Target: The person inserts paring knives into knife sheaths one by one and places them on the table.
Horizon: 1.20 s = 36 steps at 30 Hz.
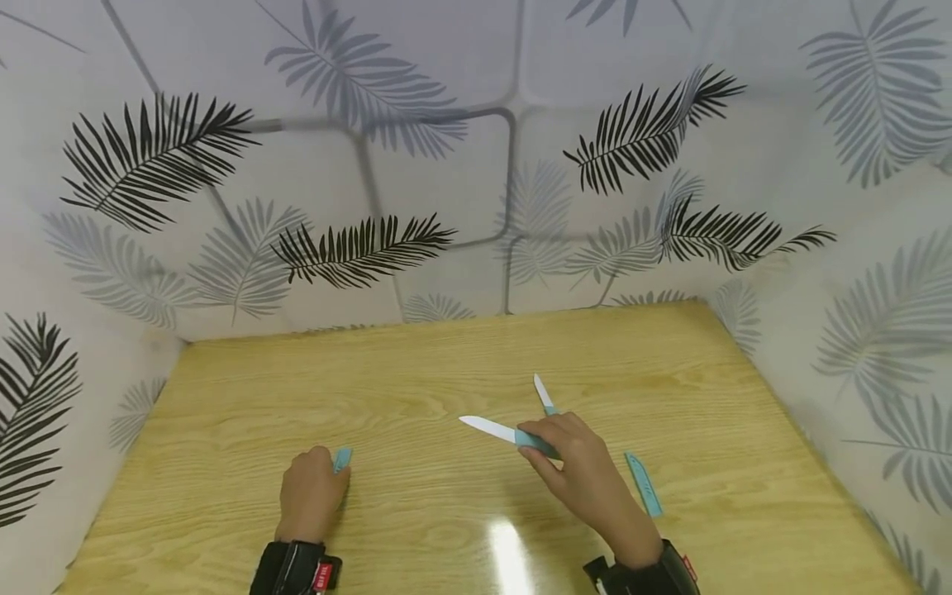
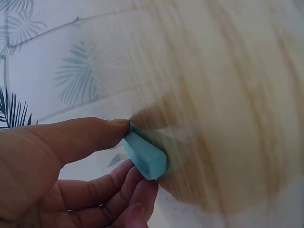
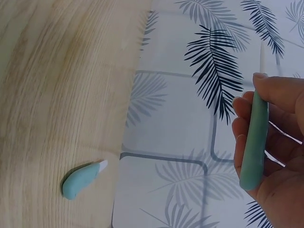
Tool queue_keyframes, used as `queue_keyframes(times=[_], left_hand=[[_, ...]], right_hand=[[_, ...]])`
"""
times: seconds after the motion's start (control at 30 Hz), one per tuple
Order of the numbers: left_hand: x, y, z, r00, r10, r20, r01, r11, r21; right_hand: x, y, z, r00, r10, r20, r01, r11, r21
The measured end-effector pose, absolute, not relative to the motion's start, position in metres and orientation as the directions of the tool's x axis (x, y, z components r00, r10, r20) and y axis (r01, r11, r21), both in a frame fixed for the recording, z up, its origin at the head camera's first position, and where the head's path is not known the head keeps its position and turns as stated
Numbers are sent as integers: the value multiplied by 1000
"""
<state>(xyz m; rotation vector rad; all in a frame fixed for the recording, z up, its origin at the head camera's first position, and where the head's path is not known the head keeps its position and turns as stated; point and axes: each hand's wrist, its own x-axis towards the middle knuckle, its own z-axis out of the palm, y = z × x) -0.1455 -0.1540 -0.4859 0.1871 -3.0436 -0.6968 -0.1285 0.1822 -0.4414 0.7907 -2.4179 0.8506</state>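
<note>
My right hand grips a knife by its teal handle, its white blade pointing left over the table. In the right wrist view the thumb presses along that handle, while the fingers curl behind it. At the left, my left hand pinches a teal blade cover between thumb and fingers, close over the tabletop. Most of the cover is hidden by the hand in the head view. A smaller knife with a teal handle lies just beyond the right hand.
Another teal blade cover lies to the right of my right forearm. The wood-grain table meets leaf-patterned cloth along its back and sides. A bright reflection shows near the front of the table.
</note>
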Motion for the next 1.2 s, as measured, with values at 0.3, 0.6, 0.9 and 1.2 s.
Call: queue_keyframes(times=[0.3, 0.6, 0.9, 1.2], left_hand=[[-147, -152, -486, -993, -108, -57, -122, 888, 444], [-150, -147, -476, -1000, 12, 15, 18, 860, 511], [-148, -127, -444, -931, 293, 216, 361, 816, 451], [-141, -116, -420, -766, 438, 471, 623, 686, 376]], right_hand=[[-128, 185, -444, -761, -337, 555, -616, 643, -454], [-130, 189, -447, -737, -351, 577, -640, 635, -432], [-128, 190, -447, -721, -363, 590, -653, 640, -405], [-119, 187, -436, -700, -356, 618, -675, 611, -413]])
